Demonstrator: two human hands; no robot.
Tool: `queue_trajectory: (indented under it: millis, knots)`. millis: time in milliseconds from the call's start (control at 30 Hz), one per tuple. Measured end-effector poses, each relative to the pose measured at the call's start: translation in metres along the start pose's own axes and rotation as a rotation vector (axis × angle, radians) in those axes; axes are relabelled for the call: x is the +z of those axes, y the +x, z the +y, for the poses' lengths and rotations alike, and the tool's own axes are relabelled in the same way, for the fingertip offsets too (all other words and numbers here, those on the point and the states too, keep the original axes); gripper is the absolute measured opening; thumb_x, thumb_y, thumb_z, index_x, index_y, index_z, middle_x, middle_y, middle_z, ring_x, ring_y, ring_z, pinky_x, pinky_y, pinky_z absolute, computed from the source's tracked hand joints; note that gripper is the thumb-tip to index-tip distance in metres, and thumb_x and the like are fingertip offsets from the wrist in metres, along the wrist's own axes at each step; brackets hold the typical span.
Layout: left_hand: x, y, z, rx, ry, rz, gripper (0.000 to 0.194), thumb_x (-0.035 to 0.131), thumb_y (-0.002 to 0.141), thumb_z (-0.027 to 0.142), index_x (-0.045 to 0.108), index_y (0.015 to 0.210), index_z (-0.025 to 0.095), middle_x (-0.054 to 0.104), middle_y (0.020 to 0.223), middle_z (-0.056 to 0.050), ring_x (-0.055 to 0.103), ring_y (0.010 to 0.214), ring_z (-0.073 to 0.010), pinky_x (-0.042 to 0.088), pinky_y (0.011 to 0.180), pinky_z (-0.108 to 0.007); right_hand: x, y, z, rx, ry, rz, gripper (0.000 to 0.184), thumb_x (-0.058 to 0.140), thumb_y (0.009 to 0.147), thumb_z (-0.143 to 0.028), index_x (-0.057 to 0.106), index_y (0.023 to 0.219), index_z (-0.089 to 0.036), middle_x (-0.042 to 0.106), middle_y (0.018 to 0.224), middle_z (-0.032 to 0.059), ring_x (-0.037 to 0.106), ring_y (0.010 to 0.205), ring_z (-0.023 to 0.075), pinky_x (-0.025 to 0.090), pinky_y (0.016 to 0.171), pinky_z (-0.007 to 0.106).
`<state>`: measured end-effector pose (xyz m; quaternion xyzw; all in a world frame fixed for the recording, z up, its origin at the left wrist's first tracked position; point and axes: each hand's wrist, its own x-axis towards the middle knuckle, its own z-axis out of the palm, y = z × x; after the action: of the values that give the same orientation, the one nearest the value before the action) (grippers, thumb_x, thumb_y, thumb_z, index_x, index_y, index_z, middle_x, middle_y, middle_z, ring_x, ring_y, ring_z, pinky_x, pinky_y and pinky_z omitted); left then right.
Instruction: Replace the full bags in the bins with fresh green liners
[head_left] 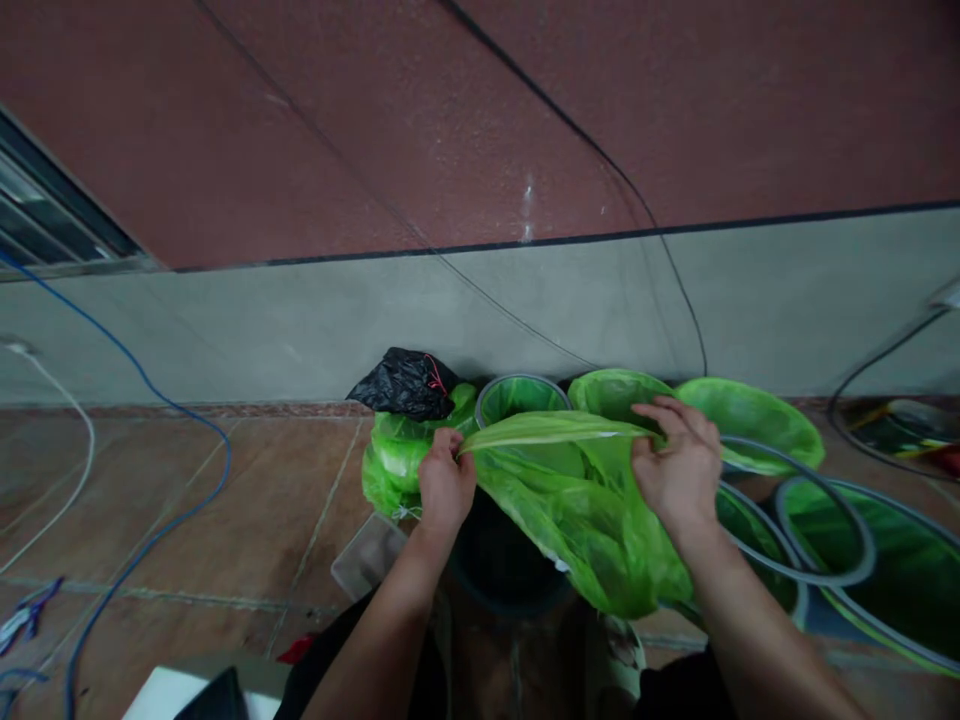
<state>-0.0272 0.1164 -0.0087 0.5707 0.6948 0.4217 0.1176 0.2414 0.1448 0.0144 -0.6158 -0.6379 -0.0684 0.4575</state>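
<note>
A green mesh bag (577, 500) is stretched by its top edge between my two hands. My left hand (446, 480) pinches the edge at its left end. At the other end my right hand (679, 460) grips the edge between thumb and fingers, with some fingers raised. The body of the bag hangs down towards the right, over part of a dark bucket (499, 570) that stands between my feet. Behind the bag, bins lined with green mesh (525, 392) stand against the wall.
A black plastic bag (405, 385) rests on a bundled green bag (390, 455) left of the bins. More lined bins (885, 560) and a loose grey ring (862, 545) are at right. A clear plastic tub (367, 555) lies by my left arm. A blue cable (172, 405) crosses the tiled floor.
</note>
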Motion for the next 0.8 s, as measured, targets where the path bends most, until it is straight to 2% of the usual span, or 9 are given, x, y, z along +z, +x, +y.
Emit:
queue_trajectory:
  millis: [100, 200, 300, 400, 500, 633, 800]
  knots:
    - [0.004, -0.005, 0.004, 0.036, 0.013, -0.085, 0.021, 0.047, 0.081, 0.014, 0.057, 0.098, 0.020, 0.061, 0.071, 0.001, 0.056, 0.059, -0.0138, 0.040, 0.061, -0.024, 0.001, -0.016, -0.028, -0.219, -0.033, -0.110, 0.047, 0.055, 0.074, -0.015, 0.060, 0.120, -0.020, 0.053, 0.133, 0.0112, 0.047, 0.121, 0.0311, 0.035, 0.103, 0.052]
    - [0.011, -0.014, 0.011, 0.124, 0.003, -0.148, 0.024, 0.046, 0.082, 0.013, 0.060, 0.100, 0.021, 0.067, 0.084, -0.003, 0.062, 0.070, -0.0154, 0.044, 0.069, -0.025, 0.007, -0.036, -0.058, -0.418, 0.050, -0.310, 0.047, 0.055, 0.080, -0.017, 0.056, 0.126, -0.023, 0.054, 0.133, 0.0083, 0.046, 0.120, 0.0292, 0.031, 0.106, 0.050]
    - [0.017, -0.025, 0.020, 0.189, 0.006, -0.197, 0.028, 0.047, 0.081, 0.011, 0.060, 0.103, 0.021, 0.069, 0.094, -0.005, 0.064, 0.081, -0.0164, 0.046, 0.076, -0.025, 0.015, -0.046, -0.072, -0.413, 0.032, -0.401, 0.037, 0.054, 0.087, -0.023, 0.060, 0.123, -0.024, 0.061, 0.124, 0.0075, 0.049, 0.110, 0.0283, 0.035, 0.097, 0.046]
    - [0.020, -0.031, 0.025, 0.204, 0.017, -0.234, 0.026, 0.046, 0.084, 0.013, 0.060, 0.105, 0.021, 0.070, 0.094, -0.004, 0.065, 0.080, -0.0163, 0.046, 0.075, -0.025, 0.022, -0.045, -0.071, -0.395, -0.014, -0.434, 0.024, 0.052, 0.091, -0.024, 0.069, 0.108, -0.025, 0.068, 0.106, 0.0064, 0.052, 0.097, 0.0262, 0.037, 0.086, 0.042]
    - [0.022, -0.031, 0.027, 0.172, 0.056, -0.243, 0.026, 0.045, 0.085, 0.014, 0.061, 0.104, 0.020, 0.070, 0.093, -0.005, 0.065, 0.077, -0.0168, 0.046, 0.072, -0.026, 0.023, -0.042, -0.067, -0.419, 0.000, -0.436, 0.023, 0.051, 0.092, -0.023, 0.073, 0.099, -0.025, 0.069, 0.091, 0.0051, 0.054, 0.086, 0.0229, 0.036, 0.080, 0.039]
    - [0.021, -0.027, 0.028, 0.109, 0.183, -0.283, 0.031, 0.051, 0.080, 0.013, 0.061, 0.108, 0.020, 0.072, 0.093, -0.006, 0.067, 0.080, -0.0194, 0.046, 0.071, -0.027, 0.020, -0.042, -0.068, -0.452, 0.158, -0.338, 0.025, 0.051, 0.093, -0.023, 0.072, 0.105, -0.026, 0.070, 0.092, 0.0044, 0.059, 0.085, 0.0195, 0.040, 0.078, 0.035]
    - [0.019, -0.023, 0.024, 0.047, 0.329, -0.271, 0.024, 0.047, 0.086, 0.017, 0.064, 0.102, 0.021, 0.071, 0.084, -0.005, 0.067, 0.077, -0.0194, 0.044, 0.069, -0.027, 0.015, -0.037, -0.062, -0.355, 0.330, -0.189, 0.022, 0.056, 0.090, -0.020, 0.071, 0.106, -0.024, 0.070, 0.091, 0.0032, 0.063, 0.080, 0.0166, 0.045, 0.072, 0.031]
